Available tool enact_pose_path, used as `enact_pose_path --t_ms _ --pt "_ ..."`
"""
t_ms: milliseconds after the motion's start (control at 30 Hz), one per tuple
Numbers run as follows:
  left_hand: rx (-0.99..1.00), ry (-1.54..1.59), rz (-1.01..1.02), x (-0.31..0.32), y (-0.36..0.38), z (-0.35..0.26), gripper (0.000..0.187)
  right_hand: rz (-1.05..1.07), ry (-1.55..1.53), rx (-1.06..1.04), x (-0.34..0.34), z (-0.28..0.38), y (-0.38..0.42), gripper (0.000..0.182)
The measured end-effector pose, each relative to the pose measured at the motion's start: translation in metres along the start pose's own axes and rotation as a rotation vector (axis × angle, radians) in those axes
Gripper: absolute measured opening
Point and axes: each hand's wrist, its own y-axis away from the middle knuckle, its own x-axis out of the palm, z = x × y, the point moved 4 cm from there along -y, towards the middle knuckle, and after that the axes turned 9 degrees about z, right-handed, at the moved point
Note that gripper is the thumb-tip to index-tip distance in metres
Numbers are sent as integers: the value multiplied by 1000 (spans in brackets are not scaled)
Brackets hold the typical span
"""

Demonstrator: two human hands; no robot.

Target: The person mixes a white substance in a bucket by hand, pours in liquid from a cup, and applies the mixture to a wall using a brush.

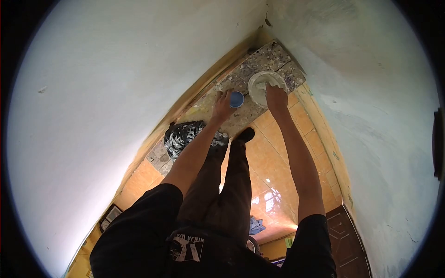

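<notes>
My left hand (223,107) is wrapped round a small cup (237,99) with a blue inside, above a paint-spattered plank. Just right of it stands a round white bucket (253,89) holding pale, whitish material. My right hand (276,98) reaches over the bucket's right side with its fingers closed on a pale tool (262,85), whose lower part is inside the bucket. The tool's exact shape cannot be made out.
The spattered plank (273,58) runs into the corner between two pale walls. A black plastic bag (183,136) with white smears lies on its near left part. Orange tiled floor (278,157) shows below, with a blue cloth (256,225) on it.
</notes>
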Motion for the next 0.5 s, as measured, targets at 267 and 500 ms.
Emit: enact_pose_path --t_ms 267,500 --pt "-49 -37 -7 -18 1 3 82 -104 6 -7 -10 5 -8 16" --pt "99 43 -324 -53 -18 -26 60 108 -59 -62 1 5 -5 25"
